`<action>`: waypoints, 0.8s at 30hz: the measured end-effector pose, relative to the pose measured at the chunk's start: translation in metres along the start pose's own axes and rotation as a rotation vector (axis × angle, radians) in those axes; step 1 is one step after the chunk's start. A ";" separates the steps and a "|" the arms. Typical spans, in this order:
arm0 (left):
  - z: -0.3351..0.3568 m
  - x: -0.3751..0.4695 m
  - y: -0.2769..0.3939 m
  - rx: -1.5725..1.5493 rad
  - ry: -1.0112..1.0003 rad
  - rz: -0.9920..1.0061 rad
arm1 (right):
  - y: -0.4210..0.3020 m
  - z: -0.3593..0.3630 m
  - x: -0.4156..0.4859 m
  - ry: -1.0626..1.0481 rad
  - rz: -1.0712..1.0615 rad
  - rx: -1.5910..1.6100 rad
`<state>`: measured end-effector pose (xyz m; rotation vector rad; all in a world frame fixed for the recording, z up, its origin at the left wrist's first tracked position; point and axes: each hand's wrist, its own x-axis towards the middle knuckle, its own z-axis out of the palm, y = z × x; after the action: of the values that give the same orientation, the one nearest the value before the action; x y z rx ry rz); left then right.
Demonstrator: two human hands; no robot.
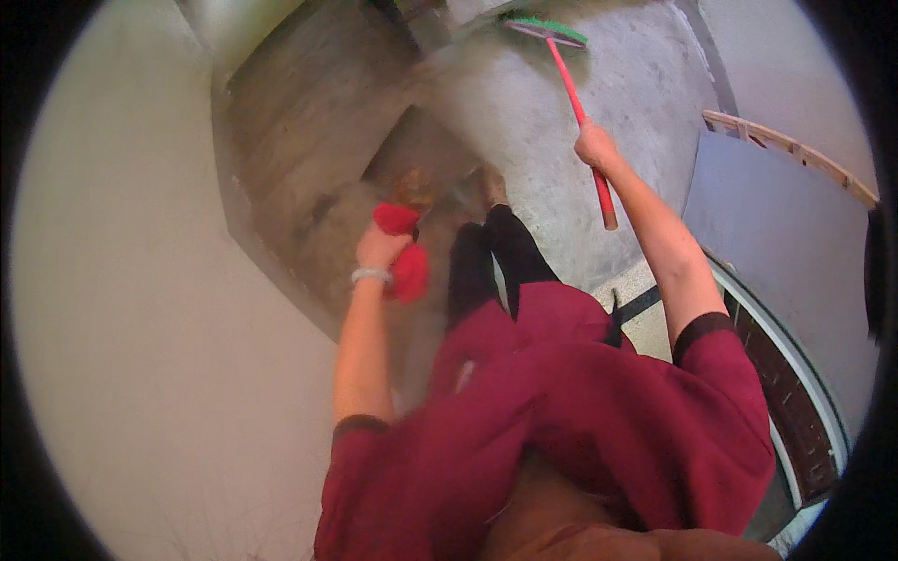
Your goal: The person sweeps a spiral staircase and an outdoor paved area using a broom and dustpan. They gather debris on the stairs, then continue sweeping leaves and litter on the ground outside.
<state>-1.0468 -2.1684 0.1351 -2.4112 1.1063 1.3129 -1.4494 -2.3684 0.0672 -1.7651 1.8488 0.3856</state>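
Note:
My right hand (596, 145) is closed around the red handle of a broom (570, 88), near the handle's end. The broom's green bristles touch or lie close above the concrete floor at the top of the view. My left hand (382, 247), with a pale bracelet at the wrist, grips a red object (409, 272) that shows on both sides of the fist; its kind is unclear. Just beyond it is a dark, flat, roughly square thing (424, 144), blurred, perhaps a dustpan, with orange-brown bits (414, 188) at its near edge.
A plain wall (175, 315) runs along the left. At the right stand a grey panel (765, 203) with a wooden edge and a dark red slatted thing (786, 393) in a pale frame. My feet are on the floor (631, 91) in the middle. Dark objects are at the top.

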 end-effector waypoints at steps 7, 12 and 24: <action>0.009 -0.031 -0.042 -0.167 0.053 -0.175 | 0.023 -0.019 -0.036 -0.161 -0.154 -0.192; 0.020 -0.037 -0.077 -0.198 0.105 -0.310 | 0.081 -0.081 -0.052 -0.251 -0.245 -0.210; 0.045 -0.061 -0.146 -0.274 0.124 -0.279 | 0.014 0.051 -0.076 -0.280 -0.038 -0.139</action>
<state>-0.9963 -2.0120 0.1301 -2.7521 0.6135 1.3077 -1.4543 -2.2763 0.0666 -1.7326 1.6217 0.7227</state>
